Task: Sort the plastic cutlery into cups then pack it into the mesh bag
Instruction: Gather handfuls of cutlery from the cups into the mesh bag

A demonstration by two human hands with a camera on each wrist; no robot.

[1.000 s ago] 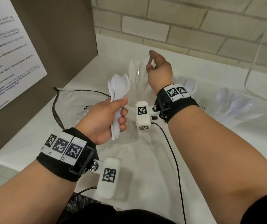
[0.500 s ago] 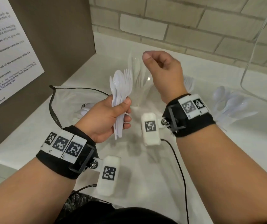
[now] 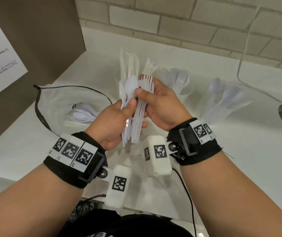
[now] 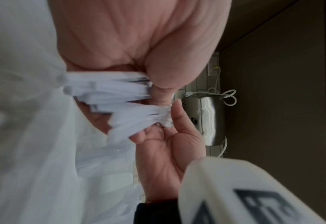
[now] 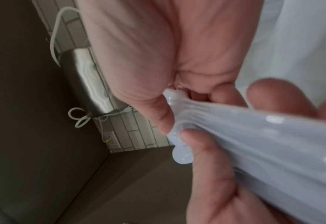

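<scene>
Head view. The left hand (image 3: 113,124) is wrapped round a mixed bundle (image 3: 133,106) of white spoons and forks, thumb across the front, heads up, handle ends showing below the fist. The right hand (image 3: 160,106) pinches the fork side of the same bundle near the necks, thumb in front and fingers behind. Both hands are raised in front of the chest over the counter (image 3: 239,151), palms turned toward each other. Behind them stand cups of knives (image 3: 128,65), forks (image 3: 179,79) and spoons (image 3: 225,94). The mesh bag (image 3: 55,103) lies open at left with cutlery inside.

Left wrist view. Handle ends (image 4: 108,94) fan out from the closed left fingers; the right hand's fingertips meet the lower group.

Right wrist view. The right thumb (image 5: 154,109) and a finger clamp smooth, glossy handles; blurred.

Assessment: the pieces appear light, stiff and slippery, and likely to slide or fan apart. Hold is best taken at the necks, one type at a time.
</scene>
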